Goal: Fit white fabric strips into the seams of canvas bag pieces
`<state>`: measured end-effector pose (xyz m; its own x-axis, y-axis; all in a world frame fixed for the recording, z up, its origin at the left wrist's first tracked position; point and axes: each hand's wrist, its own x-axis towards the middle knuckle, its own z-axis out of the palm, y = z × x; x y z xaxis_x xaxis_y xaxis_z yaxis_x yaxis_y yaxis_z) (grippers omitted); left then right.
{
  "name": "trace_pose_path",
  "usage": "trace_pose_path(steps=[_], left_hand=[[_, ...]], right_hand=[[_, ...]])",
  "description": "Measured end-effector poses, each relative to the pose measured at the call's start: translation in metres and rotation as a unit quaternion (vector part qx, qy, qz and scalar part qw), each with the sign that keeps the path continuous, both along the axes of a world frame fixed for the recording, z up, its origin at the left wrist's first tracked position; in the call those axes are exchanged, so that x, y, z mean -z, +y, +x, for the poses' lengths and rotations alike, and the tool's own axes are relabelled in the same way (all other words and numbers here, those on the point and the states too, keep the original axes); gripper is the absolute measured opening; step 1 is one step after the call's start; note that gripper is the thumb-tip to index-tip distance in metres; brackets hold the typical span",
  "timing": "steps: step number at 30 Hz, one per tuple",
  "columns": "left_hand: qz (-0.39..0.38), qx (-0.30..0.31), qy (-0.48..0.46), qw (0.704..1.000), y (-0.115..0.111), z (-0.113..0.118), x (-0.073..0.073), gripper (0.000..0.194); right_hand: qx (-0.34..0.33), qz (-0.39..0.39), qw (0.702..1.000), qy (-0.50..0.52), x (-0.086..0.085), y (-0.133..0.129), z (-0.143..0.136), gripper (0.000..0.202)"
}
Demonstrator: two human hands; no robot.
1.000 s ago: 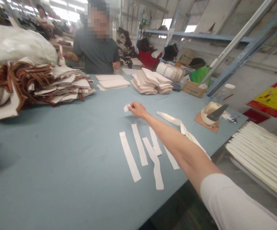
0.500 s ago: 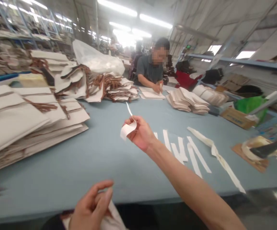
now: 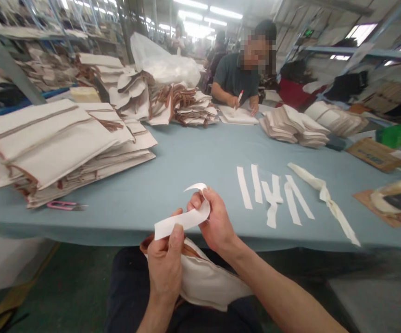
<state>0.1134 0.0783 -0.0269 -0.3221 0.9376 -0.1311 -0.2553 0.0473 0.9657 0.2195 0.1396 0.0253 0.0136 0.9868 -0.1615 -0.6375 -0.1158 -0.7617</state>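
Observation:
A white strip point(image 3: 183, 221) stretches between my two hands above the table's front edge. My left hand point(image 3: 167, 256) pinches its flat left end between thumb and fingers. My right hand point(image 3: 216, 217) is closed on the other end, where the strip curls and a thin tail bends away to the left. Below them, on my lap, lies a cream fabric piece with brown edging point(image 3: 209, 280); my left hand covers part of it. Several more white strips point(image 3: 245, 187) lie on the table to the right of my hands.
Pink-handled thread snips point(image 3: 65, 206) lie by a stack of cream fabric pieces point(image 3: 65, 143) on the left. A long twisted cream strip point(image 3: 325, 196) and a tape roll point(image 3: 395, 196) are at the right. Across the blue table point(image 3: 193, 152), a person point(image 3: 237, 76) holds a pen over fabric.
My right hand has come back toward me with the white strip. My left hand has risen from the lap and taken the strip's other end. The view has shifted.

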Motion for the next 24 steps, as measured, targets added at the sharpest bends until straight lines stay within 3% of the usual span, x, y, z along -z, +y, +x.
trace_pose_path(steps=[4,10,16,24], left_hand=[[0.01,-0.022,0.058,0.998,-0.012,-0.001,-0.005,0.052],[0.013,-0.011,0.134,0.991,-0.039,-0.01,-0.03,0.054],[-0.046,0.042,0.054,0.997,-0.051,-0.015,-0.039,0.056],[-0.085,0.051,-0.025,0.995,-0.041,-0.025,-0.036,0.055]], right_hand=[[0.008,0.035,0.999,-0.002,0.004,-0.019,0.005,0.047],[-0.023,-0.005,0.999,0.04,0.013,-0.032,0.034,0.057],[0.038,-0.016,0.999,0.012,0.018,-0.043,0.065,0.056],[0.066,-0.008,0.998,-0.006,0.004,-0.062,0.081,0.054]])
